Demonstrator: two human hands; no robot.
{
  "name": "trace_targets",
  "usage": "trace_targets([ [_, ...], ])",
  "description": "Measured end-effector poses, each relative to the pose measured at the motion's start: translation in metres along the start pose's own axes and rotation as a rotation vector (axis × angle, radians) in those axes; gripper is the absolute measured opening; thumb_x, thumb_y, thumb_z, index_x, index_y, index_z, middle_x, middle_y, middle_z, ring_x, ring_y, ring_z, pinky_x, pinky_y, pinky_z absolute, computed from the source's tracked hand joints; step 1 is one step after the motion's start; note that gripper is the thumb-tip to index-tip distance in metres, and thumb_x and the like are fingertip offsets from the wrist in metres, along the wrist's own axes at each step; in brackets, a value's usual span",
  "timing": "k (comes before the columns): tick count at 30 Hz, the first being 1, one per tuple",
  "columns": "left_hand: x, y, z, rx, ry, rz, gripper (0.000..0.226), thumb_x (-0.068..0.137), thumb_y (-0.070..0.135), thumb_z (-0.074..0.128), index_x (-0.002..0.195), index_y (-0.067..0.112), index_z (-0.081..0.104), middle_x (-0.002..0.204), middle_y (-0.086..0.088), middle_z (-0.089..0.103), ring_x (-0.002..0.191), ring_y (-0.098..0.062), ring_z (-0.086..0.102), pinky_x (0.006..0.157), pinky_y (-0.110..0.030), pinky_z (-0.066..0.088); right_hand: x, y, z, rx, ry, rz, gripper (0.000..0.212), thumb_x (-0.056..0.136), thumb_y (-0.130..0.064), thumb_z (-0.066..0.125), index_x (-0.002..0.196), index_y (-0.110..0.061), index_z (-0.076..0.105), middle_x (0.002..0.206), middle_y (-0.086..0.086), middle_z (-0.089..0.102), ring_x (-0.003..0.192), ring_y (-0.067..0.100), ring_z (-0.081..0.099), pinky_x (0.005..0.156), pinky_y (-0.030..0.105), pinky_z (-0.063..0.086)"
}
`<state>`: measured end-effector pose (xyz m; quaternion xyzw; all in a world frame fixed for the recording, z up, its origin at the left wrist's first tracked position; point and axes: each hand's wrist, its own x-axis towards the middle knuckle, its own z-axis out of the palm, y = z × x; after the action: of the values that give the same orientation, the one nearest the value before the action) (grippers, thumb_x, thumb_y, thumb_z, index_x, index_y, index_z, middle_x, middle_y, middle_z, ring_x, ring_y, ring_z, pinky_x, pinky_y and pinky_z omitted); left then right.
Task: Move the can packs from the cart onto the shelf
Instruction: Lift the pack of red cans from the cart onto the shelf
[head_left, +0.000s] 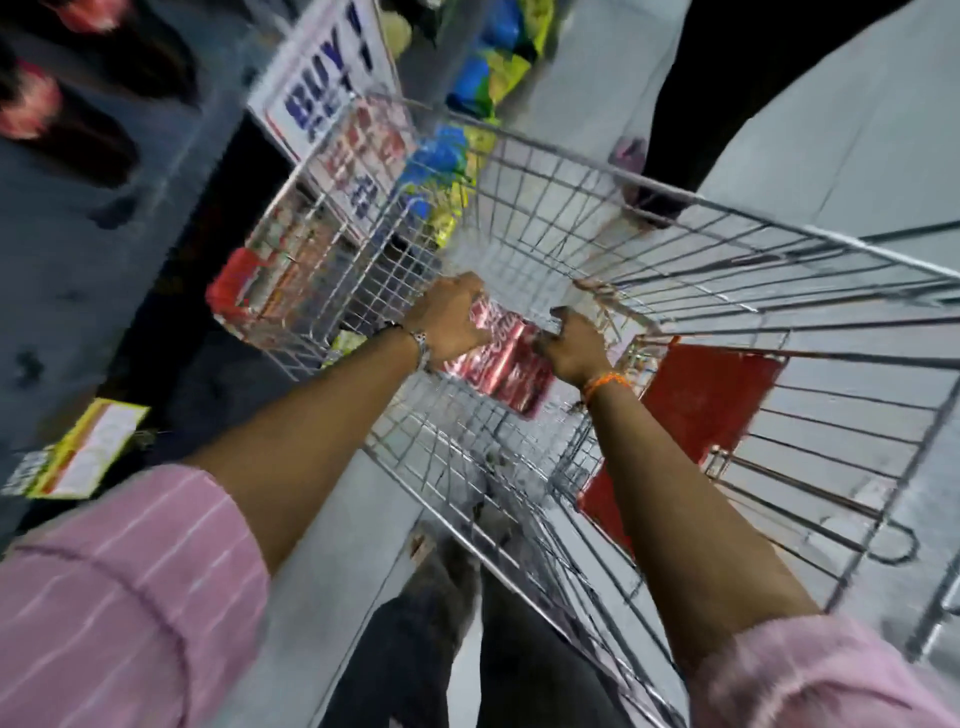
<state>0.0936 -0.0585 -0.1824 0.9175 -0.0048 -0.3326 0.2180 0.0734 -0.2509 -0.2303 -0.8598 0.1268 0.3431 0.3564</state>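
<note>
A red pack of cans (501, 364) lies deep inside the wire cart (675, 244). My left hand (452, 322) grips the pack's far left end and my right hand (574, 345) grips its near right end, both reaching down into the basket. More red can packs (249, 288) sit on a low shelf to the left, seen through the cart's wire side. The frame is blurred by motion.
A red child-seat flap (706, 405) hangs at the cart's near end. A "BUY" sign (322, 83) stands beyond the cart, with blue and yellow bags (447, 171) behind it. A yellow price tag (88, 447) marks the shelf edge at left. Grey floor lies to the right.
</note>
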Motion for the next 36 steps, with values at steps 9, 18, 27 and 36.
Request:
trace_targets([
  [9,0.079,-0.025,0.050,0.016,-0.125,-0.089,0.069,0.091,0.033,0.065,0.151,0.021,0.032,0.152,-0.020,0.043,0.133,-0.038,0.049,0.101,-0.036,0.043,0.045,0.042,0.027,0.302,-0.004,0.159,0.044,0.092,-0.033,0.067,0.128,-0.008,0.061,0.130,0.016,0.067,0.118,0.033,0.064,0.098,0.031,0.048],
  [18,0.068,-0.036,0.058,-0.053,-0.139,-0.121,0.069,0.095,0.031,0.062,0.152,0.027,0.023,0.152,-0.018,0.044,0.129,-0.037,0.054,0.101,-0.035,0.042,0.039,0.044,0.048,0.495,0.060,0.207,0.037,0.087,-0.045,0.059,0.115,-0.021,0.061,0.115,0.011,0.073,0.104,0.033,0.068,0.097,0.050,0.055],
  [27,-0.013,-0.029,0.005,-0.315,0.037,-0.124,0.051,0.091,0.027,0.068,0.133,0.022,0.040,0.115,-0.006,0.062,0.093,-0.028,0.063,0.069,-0.030,0.048,-0.020,-0.021,0.007,0.357,0.104,-0.003,0.033,0.091,-0.044,0.058,0.112,-0.019,0.060,0.112,0.009,0.072,0.100,0.030,0.069,0.091,0.050,0.057],
  [36,-0.151,-0.014,-0.080,-0.621,0.418,-0.008,0.050,0.082,0.020,0.077,0.124,0.017,0.050,0.105,0.000,0.062,0.085,-0.016,0.061,0.072,-0.024,0.053,-0.124,-0.125,-0.039,0.286,0.222,-0.338,0.026,0.094,-0.034,0.061,0.114,-0.018,0.064,0.107,0.005,0.073,0.098,0.023,0.067,0.088,0.037,0.053],
])
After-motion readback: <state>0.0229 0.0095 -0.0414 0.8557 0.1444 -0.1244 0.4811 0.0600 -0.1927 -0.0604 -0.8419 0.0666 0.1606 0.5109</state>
